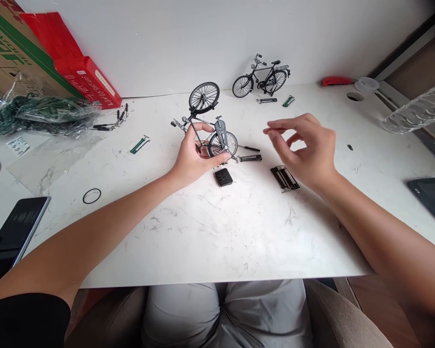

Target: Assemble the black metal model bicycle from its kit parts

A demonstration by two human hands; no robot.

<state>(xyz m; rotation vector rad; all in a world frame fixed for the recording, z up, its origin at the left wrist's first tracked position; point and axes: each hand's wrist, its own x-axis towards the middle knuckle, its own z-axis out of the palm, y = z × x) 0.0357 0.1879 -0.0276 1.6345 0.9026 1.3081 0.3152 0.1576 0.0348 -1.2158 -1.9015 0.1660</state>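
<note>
A person seated at a white marble-look table (210, 241) works on a small model bicycle (208, 128). Far to the left of the grip lie a dark phone (14, 234), a black rubber ring (92, 195), a clear bag of green parts (32, 113) and a red box (83, 72); nearer in, a green strip part (139, 144). The left hand (194, 159) is closed on the model's frame, thumb near the rear wheel and fingers over the top tube, holding it tilted with its front wheel raised away from the person. Just below the grip sits a small black square part (224, 177); just to its right, a dark rod-like piece (250, 157) and a flat black rack piece (284, 178). The right hand (306, 150) hovers open beside the model, thumb and forefinger nearly pinched, holding nothing visible. Beyond it stands a finished model bicycle (263, 77). Done well, the step seems to call for a steady frame hold clear of the spokes, and for picking up loose parts one at a time.
</note>
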